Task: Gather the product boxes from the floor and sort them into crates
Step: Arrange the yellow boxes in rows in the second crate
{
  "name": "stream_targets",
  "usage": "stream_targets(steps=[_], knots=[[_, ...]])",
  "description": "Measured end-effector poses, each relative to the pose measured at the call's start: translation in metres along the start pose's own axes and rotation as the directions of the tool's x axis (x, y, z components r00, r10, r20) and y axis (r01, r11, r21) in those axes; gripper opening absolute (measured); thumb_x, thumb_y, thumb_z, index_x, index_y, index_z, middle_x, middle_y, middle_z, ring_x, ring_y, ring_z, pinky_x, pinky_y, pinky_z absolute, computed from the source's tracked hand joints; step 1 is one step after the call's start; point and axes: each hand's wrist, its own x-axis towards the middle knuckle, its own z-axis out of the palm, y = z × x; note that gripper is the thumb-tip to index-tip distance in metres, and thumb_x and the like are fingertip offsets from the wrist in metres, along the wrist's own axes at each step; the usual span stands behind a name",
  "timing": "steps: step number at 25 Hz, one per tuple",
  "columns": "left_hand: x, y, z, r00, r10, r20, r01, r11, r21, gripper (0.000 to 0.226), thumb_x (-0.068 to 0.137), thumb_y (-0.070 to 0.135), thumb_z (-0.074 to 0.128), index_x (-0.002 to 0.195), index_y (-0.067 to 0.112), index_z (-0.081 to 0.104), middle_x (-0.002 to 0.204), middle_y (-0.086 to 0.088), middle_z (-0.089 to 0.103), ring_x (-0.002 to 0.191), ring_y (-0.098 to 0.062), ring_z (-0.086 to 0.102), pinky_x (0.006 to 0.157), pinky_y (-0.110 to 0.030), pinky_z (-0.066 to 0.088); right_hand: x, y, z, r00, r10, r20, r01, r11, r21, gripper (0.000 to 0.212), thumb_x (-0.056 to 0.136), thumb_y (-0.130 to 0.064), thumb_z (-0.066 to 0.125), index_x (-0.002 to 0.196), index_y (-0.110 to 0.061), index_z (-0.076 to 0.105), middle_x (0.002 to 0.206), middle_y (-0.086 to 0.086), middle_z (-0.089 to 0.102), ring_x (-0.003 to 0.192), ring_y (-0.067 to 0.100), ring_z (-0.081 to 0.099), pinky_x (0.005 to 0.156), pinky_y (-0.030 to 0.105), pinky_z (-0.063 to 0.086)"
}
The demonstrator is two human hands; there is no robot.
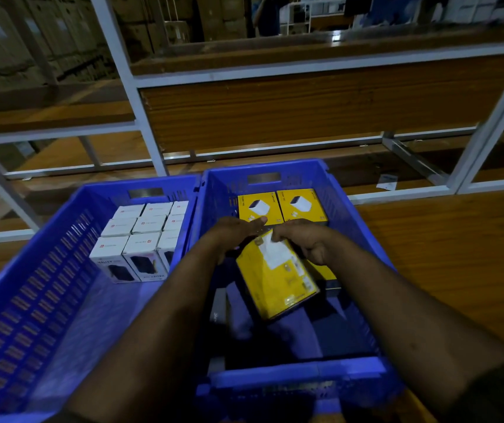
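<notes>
Two blue plastic crates stand side by side on the floor. The left crate (46, 245) holds several white product boxes (140, 236) packed at its far end. In the right crate (348, 209) two yellow boxes (281, 206) lie flat against the far wall. Over that crate my right hand (308, 242) grips the top edge of a tilted yellow box (275, 279). My left hand (235, 233) lies with straight fingers against the box's upper left side. More yellow shows beneath my right wrist, partly hidden.
A white metal shelf frame (153, 141) with wooden boards rises right behind the crates. Wooden floor (443, 254) stretches to the right. A small white paper (387, 182) lies under the shelf at the right. Stacked cartons fill the dark background.
</notes>
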Motion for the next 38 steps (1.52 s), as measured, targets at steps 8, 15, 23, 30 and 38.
stream_targets(steps=[8,15,23,30,38], knots=[[-0.004,0.002,0.000,0.980,-0.060,0.187,0.102,0.969,-0.225,0.044,0.086,0.039,0.072,0.118,0.009,0.067,0.109,-0.008,0.075,0.108,-0.027,0.068,0.101,-0.051,0.051,0.004,-0.005,-0.017,0.995,0.097,-0.003,-0.085,0.884,0.460,0.027,0.093,-0.023,0.055,0.115,-0.009,0.061,0.107,0.020,0.069,0.088,0.036,0.065,0.069,0.046,0.053],[-0.005,0.005,0.001,0.991,-0.015,0.134,0.052,0.958,-0.281,0.038,0.093,0.035,0.065,0.118,0.006,0.065,0.113,-0.010,0.073,0.105,-0.025,0.068,0.091,-0.041,0.054,-0.001,-0.007,-0.014,0.994,0.051,-0.091,-0.005,0.893,0.450,0.033,0.088,-0.026,0.064,0.116,-0.008,0.063,0.109,0.017,0.070,0.103,0.033,0.066,0.089,0.048,0.053],[-0.014,0.016,0.020,0.997,0.056,0.050,-0.046,0.981,-0.190,0.080,0.075,0.077,0.060,0.129,0.017,0.052,0.123,-0.009,0.061,0.103,-0.023,0.063,0.090,-0.048,0.055,-0.007,-0.012,0.002,0.907,-0.215,-0.363,0.318,0.913,0.254,0.028,0.081,-0.034,0.075,0.086,-0.014,0.056,0.086,0.011,0.067,0.077,0.027,0.066,0.067,0.036,0.052],[-0.011,0.013,0.016,0.887,0.149,0.438,0.133,0.824,-0.551,0.055,0.086,0.036,0.066,0.132,0.008,0.053,0.144,-0.027,0.047,0.123,-0.041,0.051,0.114,-0.059,0.033,-0.008,-0.021,0.000,0.902,-0.357,-0.241,0.427,0.813,0.396,0.038,0.096,-0.042,0.053,0.097,-0.005,0.063,0.087,0.010,0.064,0.080,0.019,0.063,0.068,0.028,0.057],[-0.008,0.013,0.006,0.958,-0.022,0.287,0.191,0.794,-0.577,0.025,0.096,0.022,0.044,0.110,0.012,0.062,0.107,-0.019,0.066,0.089,-0.036,0.062,0.092,-0.049,0.048,0.006,-0.013,-0.011,0.828,-0.142,-0.543,0.287,0.939,0.192,0.020,0.093,-0.025,0.060,0.100,-0.008,0.066,0.086,0.005,0.066,0.079,0.021,0.061,0.065,0.027,0.049]])
